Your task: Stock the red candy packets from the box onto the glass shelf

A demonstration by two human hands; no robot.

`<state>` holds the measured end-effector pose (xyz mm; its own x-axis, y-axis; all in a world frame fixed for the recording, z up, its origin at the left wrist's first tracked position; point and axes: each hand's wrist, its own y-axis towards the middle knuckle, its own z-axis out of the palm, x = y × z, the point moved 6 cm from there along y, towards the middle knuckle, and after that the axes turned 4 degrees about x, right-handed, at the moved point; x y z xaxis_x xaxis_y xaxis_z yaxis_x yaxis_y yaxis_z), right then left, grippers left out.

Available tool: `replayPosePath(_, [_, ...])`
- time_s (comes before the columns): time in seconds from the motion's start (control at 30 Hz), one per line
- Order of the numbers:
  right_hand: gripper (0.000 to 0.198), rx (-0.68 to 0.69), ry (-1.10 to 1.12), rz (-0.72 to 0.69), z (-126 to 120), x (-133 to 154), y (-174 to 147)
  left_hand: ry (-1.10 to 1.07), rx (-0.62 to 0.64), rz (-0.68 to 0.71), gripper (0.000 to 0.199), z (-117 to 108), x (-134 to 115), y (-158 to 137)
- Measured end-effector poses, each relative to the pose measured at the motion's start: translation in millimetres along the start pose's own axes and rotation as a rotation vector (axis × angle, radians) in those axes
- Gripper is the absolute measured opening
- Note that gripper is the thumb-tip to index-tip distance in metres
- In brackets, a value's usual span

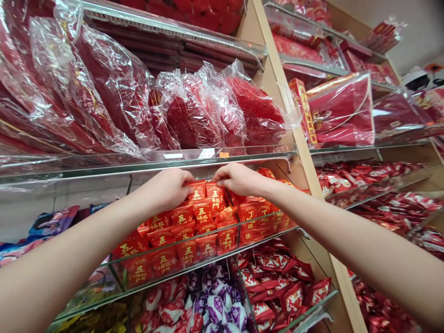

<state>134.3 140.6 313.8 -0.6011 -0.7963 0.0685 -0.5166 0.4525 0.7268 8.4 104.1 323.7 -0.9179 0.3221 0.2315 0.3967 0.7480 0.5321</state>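
Note:
My left hand (169, 187) and my right hand (236, 178) reach into the middle shelf, side by side. Each pinches the top edge of a small red packet with gold characters: the left hand holds one red packet (197, 190), the right hand holds the neighbouring red packet (215, 194). Both packets stand at the back of a pile of similar red packets (180, 240) behind a clear front rail (208, 238). My forearms come in from the lower left and lower right.
A clear shelf (222, 159) just above my hands carries red items in crinkled plastic bags (194, 111). Below lie purple and red wrapped sweets (215, 305). A wooden upright (294, 138) separates the right bay, stocked with more red packs (342, 111).

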Motion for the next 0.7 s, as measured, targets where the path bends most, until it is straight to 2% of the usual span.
replayPosePath(0.13, [0.02, 0.022, 0.005, -0.027, 1.9, 0.1, -3.6, -0.038, 0.02, 0.052, 0.024, 7.6, -3.8, -3.2])
replayPosePath(0.27, [0.021, 0.043, -0.052, -0.066, 10.3, 3.3, -10.0, -0.055, -0.044, 0.046, 0.035, 9.6, -8.7, -8.3])
replayPosePath(0.43, [0.021, 0.052, -0.167, -0.058, 10.3, 6.4, -12.3, -0.052, -0.054, 0.081, 0.032, 7.9, -18.9, -8.5])
replayPosePath(0.6, [0.011, 0.116, -0.118, -0.01, 2.1, 3.0, -16.4, -0.069, 0.039, 0.075, 0.018, 5.3, -18.8, -7.9])
replayPosePath(0.7, [0.009, 0.116, -0.108, -0.018, -1.1, 2.0, -20.5, -0.092, 0.087, 0.088, 0.019, 5.8, -18.4, -9.9])
